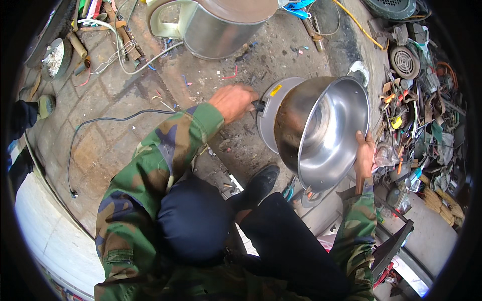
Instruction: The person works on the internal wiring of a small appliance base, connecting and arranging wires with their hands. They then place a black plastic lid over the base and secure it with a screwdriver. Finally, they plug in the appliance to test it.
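A: Where is the cooker body?

B: The cooker body (316,130) sits right of the frame's centre, tipped on its side so its shiny steel inside faces the lower right; its grey outer shell shows toward the middle of the frame.

A: And the hands?

B: The left hand (233,102) is at the centre, just above the middle, fingers curled against a small black part (258,106) on the shell's left edge; whether it pinches that part I cannot tell; the right hand (364,155) grips the cooker's rim at the lower right, fingers wrapped over the edge.

A: What lies around?

B: A second steel cooker (221,22) with a pale handle stands at the top centre; a black cable (100,123) curls over the brick floor (115,90) at the left; a white cable (135,62) runs in the upper left; a heap of tools and scrap (427,110) fills the right edge; a black shoe (261,183) rests on the floor just below the cooker body; both sleeves are camouflage cloth.
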The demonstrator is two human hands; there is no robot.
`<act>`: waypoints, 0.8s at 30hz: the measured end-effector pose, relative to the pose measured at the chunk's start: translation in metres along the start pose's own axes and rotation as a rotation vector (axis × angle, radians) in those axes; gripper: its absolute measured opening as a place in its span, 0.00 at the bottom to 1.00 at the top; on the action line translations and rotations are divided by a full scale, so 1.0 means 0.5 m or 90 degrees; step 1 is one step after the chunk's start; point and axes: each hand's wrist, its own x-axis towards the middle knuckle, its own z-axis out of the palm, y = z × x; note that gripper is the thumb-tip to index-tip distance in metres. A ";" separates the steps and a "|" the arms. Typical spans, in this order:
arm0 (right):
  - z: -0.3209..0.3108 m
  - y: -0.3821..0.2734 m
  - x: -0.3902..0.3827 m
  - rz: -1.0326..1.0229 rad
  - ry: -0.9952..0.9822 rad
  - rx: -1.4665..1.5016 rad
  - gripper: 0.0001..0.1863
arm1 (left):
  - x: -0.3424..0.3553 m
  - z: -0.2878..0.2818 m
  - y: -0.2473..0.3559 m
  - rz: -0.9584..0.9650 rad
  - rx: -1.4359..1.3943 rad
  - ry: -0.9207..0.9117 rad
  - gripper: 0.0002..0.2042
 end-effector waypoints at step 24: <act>0.017 0.000 -0.005 -0.028 0.026 -0.019 0.14 | -0.048 -0.029 -0.034 0.000 0.026 0.061 0.11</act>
